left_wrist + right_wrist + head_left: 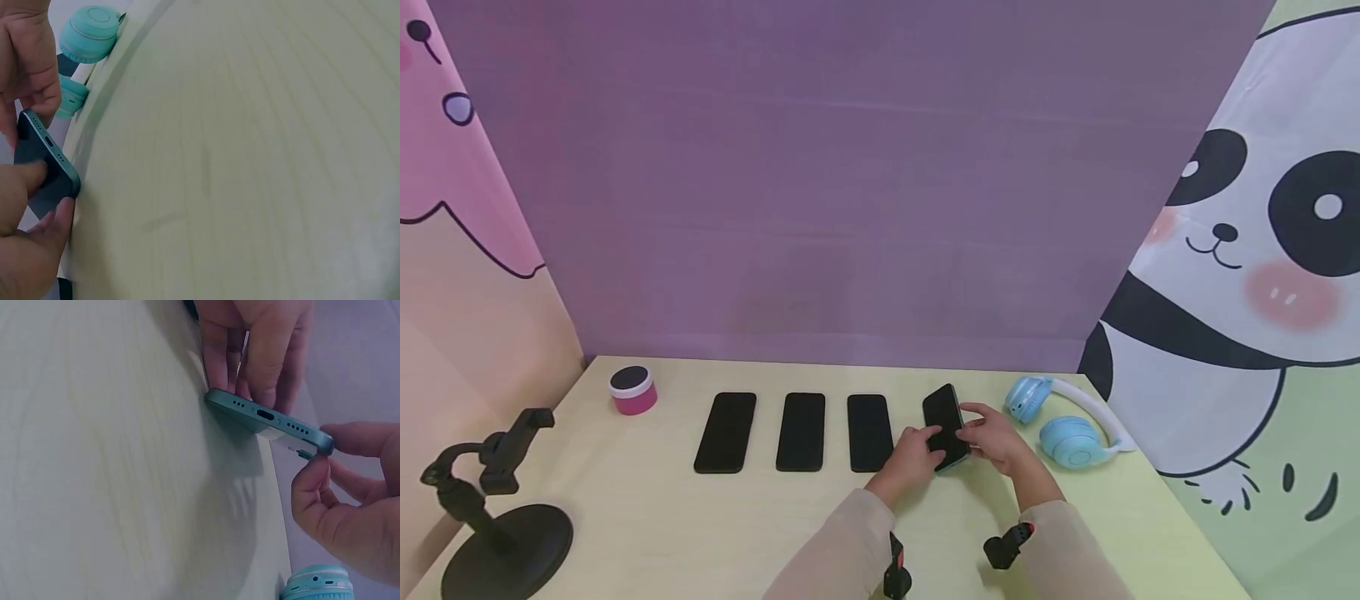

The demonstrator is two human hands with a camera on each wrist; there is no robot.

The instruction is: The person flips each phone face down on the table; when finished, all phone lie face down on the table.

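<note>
A dark smartphone [940, 410] with a teal-green frame is held tilted over the table, right of a row of phones. My left hand [908, 463] grips its lower left side, thumb across the black screen. On the opposite edge, my right hand [997, 437] pinches the phone between thumb and fingers. In the right wrist view the phone's bottom edge [269, 416] shows its charging port and speaker holes, and a shadow falls on the table below. Part of its screen [47, 187] is covered by the left thumb in the left wrist view.
Three black phones lie flat to the left: one far left [726, 433], one middle [801, 432], one close by [870, 432]. Blue and white headphones [1075, 441] lie at the right. A pink jar [634, 398] and a black stand [508, 542] occupy the left side.
</note>
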